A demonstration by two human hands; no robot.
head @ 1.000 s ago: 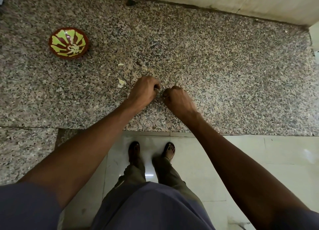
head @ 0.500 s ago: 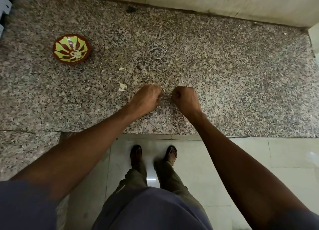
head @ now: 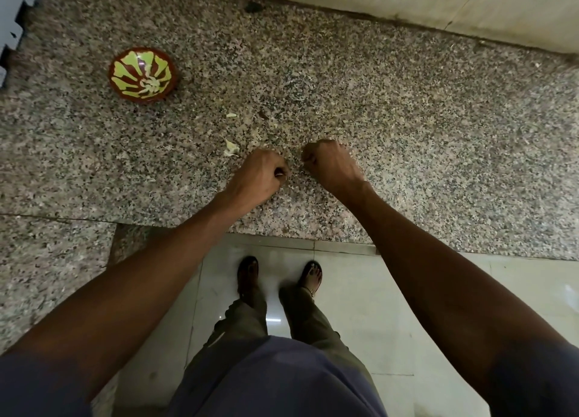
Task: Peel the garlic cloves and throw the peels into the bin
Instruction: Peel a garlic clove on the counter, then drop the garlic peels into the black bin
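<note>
My left hand point(head: 257, 173) hovers low over the speckled granite counter point(head: 407, 134), fingers curled round a small pale garlic clove point(head: 279, 174) that peeks out at the fingertips. Just to its right, a small gap away, my right hand point(head: 333, 163) is curled into a loose fist with thumb and fingertips pressed together; whatever lies between them is hidden. A pale garlic peel point(head: 231, 149) lies on the counter just left of my left hand, and a smaller peel point(head: 231, 115) lies further back. No bin is in view.
A red and green patterned bowl point(head: 142, 75) stands at the back left of the counter. A white notched object point(head: 12, 12) sits at the far left corner. A wall runs along the back. The counter's front edge point(head: 282, 239) is above my feet on the tiled floor.
My two hands, touching a second ago, have drawn a little apart, the right one moving right. The view has shifted slightly, so the bowl sits lower in the frame.
</note>
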